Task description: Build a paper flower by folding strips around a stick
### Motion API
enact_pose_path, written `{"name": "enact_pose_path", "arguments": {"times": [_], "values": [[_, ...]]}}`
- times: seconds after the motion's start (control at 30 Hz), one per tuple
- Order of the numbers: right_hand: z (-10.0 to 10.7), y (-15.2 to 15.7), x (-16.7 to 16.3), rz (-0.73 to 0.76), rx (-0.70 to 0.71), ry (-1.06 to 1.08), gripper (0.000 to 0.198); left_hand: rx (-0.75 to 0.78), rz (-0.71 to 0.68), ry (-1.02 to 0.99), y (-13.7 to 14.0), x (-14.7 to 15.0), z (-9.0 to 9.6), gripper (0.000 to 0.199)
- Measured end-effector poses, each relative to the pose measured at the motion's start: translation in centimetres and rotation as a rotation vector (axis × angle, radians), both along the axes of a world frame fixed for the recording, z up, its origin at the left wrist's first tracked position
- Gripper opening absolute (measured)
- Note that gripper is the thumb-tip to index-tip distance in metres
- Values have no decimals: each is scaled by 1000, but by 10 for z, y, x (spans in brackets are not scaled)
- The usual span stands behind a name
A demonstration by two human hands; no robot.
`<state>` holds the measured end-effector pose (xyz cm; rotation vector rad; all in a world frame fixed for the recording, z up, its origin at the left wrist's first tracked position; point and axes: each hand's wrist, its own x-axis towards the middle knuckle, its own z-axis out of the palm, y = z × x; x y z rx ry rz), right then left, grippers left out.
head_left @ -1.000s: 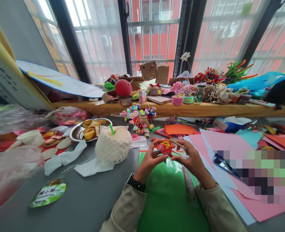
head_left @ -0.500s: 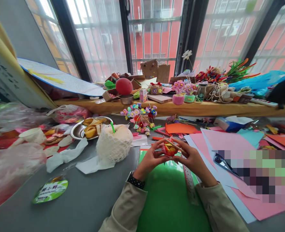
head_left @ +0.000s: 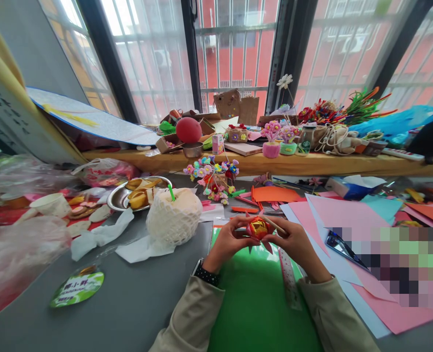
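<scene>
Between my two hands, above a green mat, is a small paper flower (head_left: pixel 259 228) with a shiny gold-and-red middle and pink pointed petals. My left hand (head_left: pixel 232 240) is closed on its left side, thumb below and fingers above. My right hand (head_left: pixel 291 243) pinches a thin wooden stick (head_left: pixel 276 225) that slants against the flower's upper right, and its thumb and fingers touch the flower's right side. The green mat (head_left: pixel 260 303) lies under both wrists. A clear ruler (head_left: pixel 288 278) with red marks rests on the mat beside my right wrist.
A coconut in white foam netting (head_left: pixel 174 217) with a green straw stands left of my hands, near a steel bowl (head_left: pixel 115 198). Pink paper sheets (head_left: pixel 343 215) and a phone (head_left: pixel 344 249) lie at right. Pipe-cleaner flowers (head_left: pixel 212 176) stand ahead, below a cluttered wooden sill (head_left: pixel 216 165).
The flower has turned in my hands, so its gold middle faces me more and pink petals show below. My right fingers have drawn back slightly along the stick.
</scene>
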<state>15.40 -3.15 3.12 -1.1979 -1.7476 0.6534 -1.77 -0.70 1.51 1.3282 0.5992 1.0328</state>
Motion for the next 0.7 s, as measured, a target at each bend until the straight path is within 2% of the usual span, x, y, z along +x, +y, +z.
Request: {"name": "enact_pose_path", "arguments": {"times": [0.2, 0.37, 0.7], "values": [[-3, 1, 0, -27, 42, -44, 31, 2, 1, 9, -1, 0, 2, 49], [-6, 2, 0, -41, 75, -56, 35, 32, 15, 64, -3, 0, 3, 60], [-7, 1, -4, -75, 82, -55, 34, 7, 95, -4, 0, 1, 0, 44]]}}
